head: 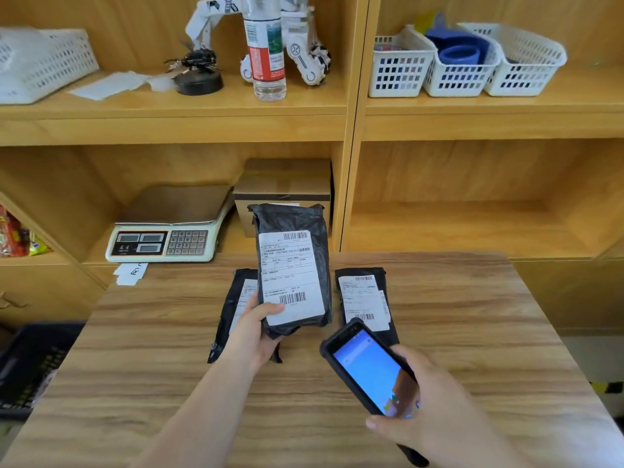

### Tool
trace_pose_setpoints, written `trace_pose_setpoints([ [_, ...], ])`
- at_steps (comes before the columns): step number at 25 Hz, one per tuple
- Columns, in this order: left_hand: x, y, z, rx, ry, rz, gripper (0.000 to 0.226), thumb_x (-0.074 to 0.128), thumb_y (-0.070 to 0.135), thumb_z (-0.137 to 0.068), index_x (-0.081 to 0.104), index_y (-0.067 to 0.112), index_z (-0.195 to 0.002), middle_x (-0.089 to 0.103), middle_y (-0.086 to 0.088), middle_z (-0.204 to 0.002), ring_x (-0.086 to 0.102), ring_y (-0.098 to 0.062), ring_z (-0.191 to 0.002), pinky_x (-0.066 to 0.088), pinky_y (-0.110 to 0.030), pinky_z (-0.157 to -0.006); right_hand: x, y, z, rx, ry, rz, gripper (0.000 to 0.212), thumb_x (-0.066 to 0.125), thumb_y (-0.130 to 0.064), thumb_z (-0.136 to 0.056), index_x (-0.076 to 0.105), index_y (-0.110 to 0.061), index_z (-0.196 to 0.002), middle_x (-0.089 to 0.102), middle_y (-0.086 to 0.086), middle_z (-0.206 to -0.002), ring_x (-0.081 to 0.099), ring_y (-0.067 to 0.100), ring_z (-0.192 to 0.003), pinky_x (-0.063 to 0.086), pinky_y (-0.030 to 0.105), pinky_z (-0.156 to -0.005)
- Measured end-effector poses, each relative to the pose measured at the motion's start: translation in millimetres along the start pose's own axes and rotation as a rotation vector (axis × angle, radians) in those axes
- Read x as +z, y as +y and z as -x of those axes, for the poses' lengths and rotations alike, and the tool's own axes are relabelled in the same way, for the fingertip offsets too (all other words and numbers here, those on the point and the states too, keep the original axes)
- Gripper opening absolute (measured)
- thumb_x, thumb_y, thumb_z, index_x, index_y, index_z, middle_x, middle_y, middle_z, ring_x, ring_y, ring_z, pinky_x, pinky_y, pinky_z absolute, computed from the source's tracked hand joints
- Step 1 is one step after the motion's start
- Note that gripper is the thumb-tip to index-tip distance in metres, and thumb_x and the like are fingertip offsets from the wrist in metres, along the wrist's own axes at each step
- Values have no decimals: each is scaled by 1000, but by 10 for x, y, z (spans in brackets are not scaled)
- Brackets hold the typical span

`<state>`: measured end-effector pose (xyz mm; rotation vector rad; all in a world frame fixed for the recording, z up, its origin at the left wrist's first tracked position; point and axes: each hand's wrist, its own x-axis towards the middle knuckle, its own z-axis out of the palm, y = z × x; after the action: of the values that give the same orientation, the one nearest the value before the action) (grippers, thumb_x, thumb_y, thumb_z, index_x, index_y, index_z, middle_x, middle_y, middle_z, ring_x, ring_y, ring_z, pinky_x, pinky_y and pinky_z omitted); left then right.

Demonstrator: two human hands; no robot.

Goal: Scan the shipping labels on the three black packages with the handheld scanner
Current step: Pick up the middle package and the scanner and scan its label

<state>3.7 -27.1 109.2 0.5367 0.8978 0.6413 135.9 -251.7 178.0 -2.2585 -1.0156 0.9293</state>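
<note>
Holding the middle black package (pixel 293 265) upright above the tabletop (pixel 169 349), we clasp its lower end in our left hand (pixel 258 332), thumb pressed on the bottom edge of its white shipping label (pixel 291 276) (the label faces us, barcodes at top and bottom). Our right hand (pixel 435 410) wraps firmly around the handheld scanner (pixel 366 366), whose blue screen is lit and tilted toward us, its top end pointing at the raised package. Two more black packages lie flat on the tabletop: the left package (pixel 233 312), partly hidden behind our hand and the raised one, and the right package (pixel 364 298), just beyond the scanner, both label up. Behind the tabletop stand wooden shelves (pixel 351 130) carrying a weighing scale (pixel 169 231) and a cardboard box (pixel 287 187) on the lower level, with a water bottle (pixel 266 52) and white baskets (pixel 466 62) higher up.
</note>
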Motion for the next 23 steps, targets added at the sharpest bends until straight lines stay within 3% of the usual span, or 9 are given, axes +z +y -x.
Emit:
trace_pose_setpoints([
  [5,11,5,1,1,19,53,53,45,-13,-88,58,21,-125,70,-7,-110,64,-28,-99,53,-38,-70,42,-83,23,27,-11,-1,104,76,-64,-40,36,-40,-134,50,-22,-108,57,-1,-95,49,26,-90],
  [9,25,-4,-10,16,14,45,56,37,-16,-85,61,23,-118,71,-6,-108,63,-28,-100,51,-39,-73,54,-134,38,45,2,19,97,79,-60,-46,37,-42,-132,51,-22,-99,59,-3,-86,50,25,-86],
  [17,39,24,-55,48,-9,31,58,33,-17,-84,64,25,-109,73,-6,-108,64,-30,-103,51,-38,-74,76,-135,38,75,-2,104,90,77,-64,-46,37,-45,-124,50,-19,-105,60,-5,-83,46,19,-72],
  [23,18,9,-83,52,-14,40,60,33,-17,-83,63,25,-113,69,-9,-119,62,-33,-110,52,-40,-79,76,-69,8,74,6,68,99,72,-66,-42,35,-40,-131,53,-19,-100,62,-3,-80,51,25,-80],
])
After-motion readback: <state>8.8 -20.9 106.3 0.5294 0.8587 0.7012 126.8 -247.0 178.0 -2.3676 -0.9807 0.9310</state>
